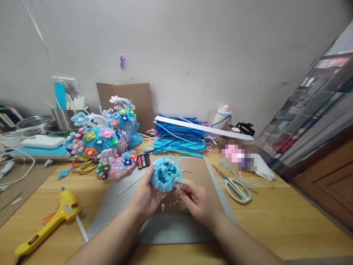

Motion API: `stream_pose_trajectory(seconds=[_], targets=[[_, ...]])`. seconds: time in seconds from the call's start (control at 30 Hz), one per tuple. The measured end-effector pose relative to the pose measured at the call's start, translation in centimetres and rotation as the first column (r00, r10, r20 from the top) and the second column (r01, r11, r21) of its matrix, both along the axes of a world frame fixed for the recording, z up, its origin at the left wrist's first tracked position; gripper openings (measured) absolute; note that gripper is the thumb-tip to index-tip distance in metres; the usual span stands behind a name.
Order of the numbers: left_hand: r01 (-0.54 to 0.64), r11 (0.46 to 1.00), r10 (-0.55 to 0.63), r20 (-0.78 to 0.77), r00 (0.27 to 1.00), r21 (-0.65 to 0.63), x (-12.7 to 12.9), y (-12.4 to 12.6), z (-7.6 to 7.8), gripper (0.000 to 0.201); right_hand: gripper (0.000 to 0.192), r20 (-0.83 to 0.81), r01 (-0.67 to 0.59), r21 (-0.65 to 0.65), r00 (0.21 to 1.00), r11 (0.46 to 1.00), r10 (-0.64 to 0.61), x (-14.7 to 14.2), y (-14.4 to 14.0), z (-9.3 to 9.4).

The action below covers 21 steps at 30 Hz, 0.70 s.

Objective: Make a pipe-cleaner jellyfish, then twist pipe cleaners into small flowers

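Note:
A light blue hollow ball of fuzzy pipe cleaners [157,181], with curled ends standing up around its opening, is held above the work mat. My left hand [145,198] wraps around its left side and underside. At its right rim, my right hand [194,198] has its fingers curled in, with thumb and forefinger close to one of the curled blue ends [179,180]. Whether the fingertips actually grip that end is hard to make out. Small whitish bits [163,207] show beneath the ball.
A yellow hot glue gun [62,217] lies at the left, scissors [235,188] at the right. Flower-covered pipe-cleaner pieces [95,141] stand back left. Behind the mat [176,230] is a pile of blue pipe cleaners [179,141] under a white strip [204,127].

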<state>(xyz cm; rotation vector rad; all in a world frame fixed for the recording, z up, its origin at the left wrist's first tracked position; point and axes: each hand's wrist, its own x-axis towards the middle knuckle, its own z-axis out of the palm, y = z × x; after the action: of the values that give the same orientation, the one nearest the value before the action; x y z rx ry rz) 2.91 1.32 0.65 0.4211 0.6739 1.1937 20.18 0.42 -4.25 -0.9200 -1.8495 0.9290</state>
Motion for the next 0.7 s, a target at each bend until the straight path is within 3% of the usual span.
stream_pose_trajectory(seconds=[0.07, 0.13, 0.2, 0.27, 0.53, 0.7], targets=[[-0.028, 0.998, 0.029, -0.025, 0.999, 0.052, 0.1, 0.0, -0.3, 0.034, 0.026, -0.198, -0.044, -0.216, 0.98, 0.975, 0.001, -0.3, 0.1, 0.0], [-0.046, 0.996, 0.051, -0.056, 0.997, 0.076, 0.2, 0.0, -0.4, 0.034, 0.032, -0.372, -0.183, -0.42, 0.928, 0.889, 0.015, -0.6, 0.3, -0.1], [-0.054, 0.996, 0.061, -0.087, 0.994, 0.077, 0.3, 0.0, -0.5, 0.034, 0.037, -0.451, -0.291, -0.532, 0.892, 0.795, 0.025, -0.9, 0.4, -0.1], [-0.055, 0.996, 0.063, -0.117, 0.991, 0.067, 0.3, 0.0, -0.6, 0.034, 0.036, -0.442, -0.289, -0.567, 0.897, 0.771, 0.011, -1.1, 0.5, 0.0], [0.002, 0.988, 0.036, -0.243, 0.969, 0.154, 0.2, 0.8, -1.8, 0.035, 0.035, -0.298, 0.014, -0.431, 0.941, 0.902, -0.158, -0.1, 1.1, 1.1], [0.059, 0.994, -0.018, -0.387, 0.922, 0.094, 0.3, 0.7, -2.2, 0.04, 0.029, -0.167, 0.225, -0.265, 0.947, 0.938, -0.274, 0.1, 0.8, 1.5]])
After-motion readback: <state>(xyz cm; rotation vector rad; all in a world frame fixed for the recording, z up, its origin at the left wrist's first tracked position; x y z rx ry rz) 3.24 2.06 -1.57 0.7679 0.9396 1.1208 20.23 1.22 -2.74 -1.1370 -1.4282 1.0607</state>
